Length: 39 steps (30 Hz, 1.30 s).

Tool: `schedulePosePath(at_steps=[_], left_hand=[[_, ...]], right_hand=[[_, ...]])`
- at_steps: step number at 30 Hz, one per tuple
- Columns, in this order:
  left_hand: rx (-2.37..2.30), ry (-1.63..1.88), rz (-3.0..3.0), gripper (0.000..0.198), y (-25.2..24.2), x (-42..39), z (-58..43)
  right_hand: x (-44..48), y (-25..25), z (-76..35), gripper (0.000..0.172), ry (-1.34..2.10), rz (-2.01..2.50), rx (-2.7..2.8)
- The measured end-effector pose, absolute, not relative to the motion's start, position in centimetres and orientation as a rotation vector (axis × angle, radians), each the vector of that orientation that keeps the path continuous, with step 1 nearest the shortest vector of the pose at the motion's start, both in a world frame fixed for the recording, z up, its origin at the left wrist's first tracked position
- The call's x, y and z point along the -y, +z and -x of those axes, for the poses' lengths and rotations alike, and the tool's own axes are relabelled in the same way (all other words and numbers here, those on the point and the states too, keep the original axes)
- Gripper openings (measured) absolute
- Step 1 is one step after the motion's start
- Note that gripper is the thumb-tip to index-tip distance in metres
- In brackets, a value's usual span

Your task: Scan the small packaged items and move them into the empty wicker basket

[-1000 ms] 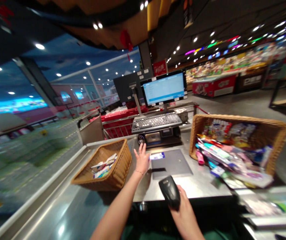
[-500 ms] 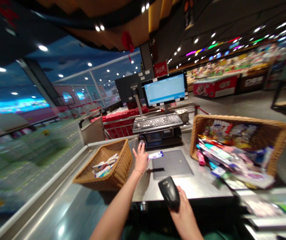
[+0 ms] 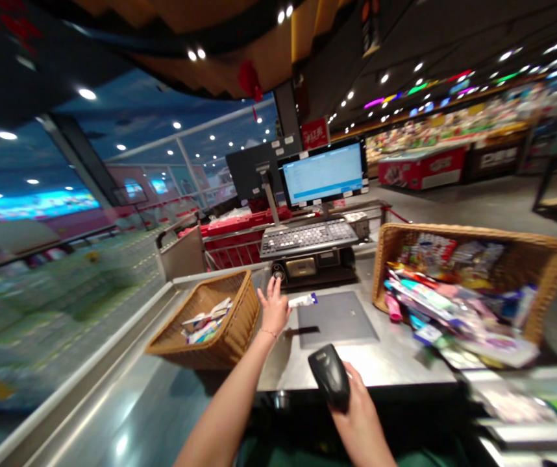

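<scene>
My left hand (image 3: 274, 313) reaches over the counter's left-centre, several fingers spread. At its thumb side is a slim white packet with a blue end (image 3: 302, 300), apparently pinched by the thumb; the contact is partly hidden. The packet is just above or at the top edge of a flat grey plate (image 3: 337, 318) in the counter. Nearer to me, my right hand (image 3: 358, 397) is wrapped round a black handheld barcode scanner (image 3: 330, 375), its head pointing up and left.
A wicker basket (image 3: 244, 318) with a few packets stands left. A larger tipped wicker basket (image 3: 473, 233) spills many packaged goods on the right. Behind the plate are a keyboard (image 3: 308, 238) and a lit monitor (image 3: 324, 174). The metal counter (image 3: 398, 363) ends at a dark front edge.
The packet at my left hand has turned, showing more white and less blue. A panel under the keyboard looks yellowish instead of dark blue. Both hands stay nearly in place.
</scene>
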State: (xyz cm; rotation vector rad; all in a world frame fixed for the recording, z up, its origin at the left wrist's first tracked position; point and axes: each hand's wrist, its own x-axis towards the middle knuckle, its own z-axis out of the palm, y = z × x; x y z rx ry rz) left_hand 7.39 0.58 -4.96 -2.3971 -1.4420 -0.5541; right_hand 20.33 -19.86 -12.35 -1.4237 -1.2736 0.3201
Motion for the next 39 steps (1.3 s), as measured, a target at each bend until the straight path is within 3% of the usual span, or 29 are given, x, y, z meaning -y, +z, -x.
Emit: schedulePosePath(at_steps=[39], left_hand=[[1.458,-0.572,2.398,0.005,-5.0,-0.8,-6.6]], right_hand=[[19.9,-12.3,-20.0,0.039,0.289,1.426,1.353]])
